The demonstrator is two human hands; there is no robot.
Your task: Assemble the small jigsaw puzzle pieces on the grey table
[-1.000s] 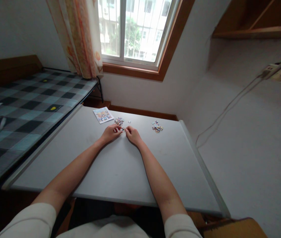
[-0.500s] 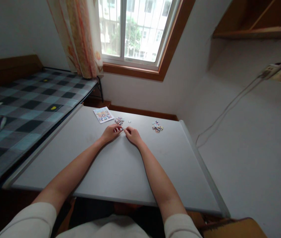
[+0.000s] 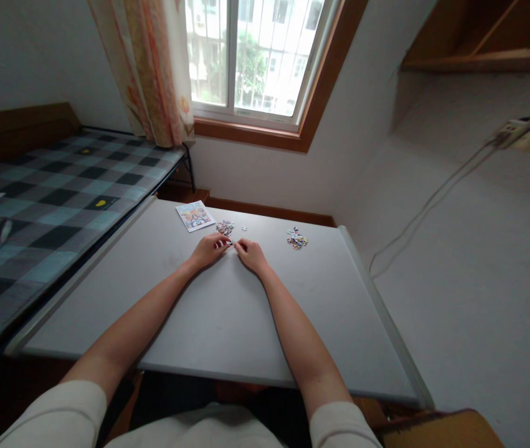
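Note:
My left hand (image 3: 209, 249) and my right hand (image 3: 250, 254) rest on the grey table (image 3: 227, 317), fingertips meeting. Both are closed in a pinch on small jigsaw pieces (image 3: 231, 243) held between them. Just beyond my left hand lies a small heap of coloured puzzle pieces (image 3: 225, 227). A single loose piece (image 3: 244, 229) lies beside that heap. A second heap of pieces (image 3: 296, 239) sits to the right of my right hand. A picture card (image 3: 194, 216) lies at the far left of the table.
A bed with a checked blue cover (image 3: 54, 186) runs along the table's left side. A window (image 3: 255, 56) with a curtain (image 3: 152, 68) is ahead. The white wall on the right carries a power strip (image 3: 514, 134) and cable. A wooden shelf (image 3: 484, 59) hangs above.

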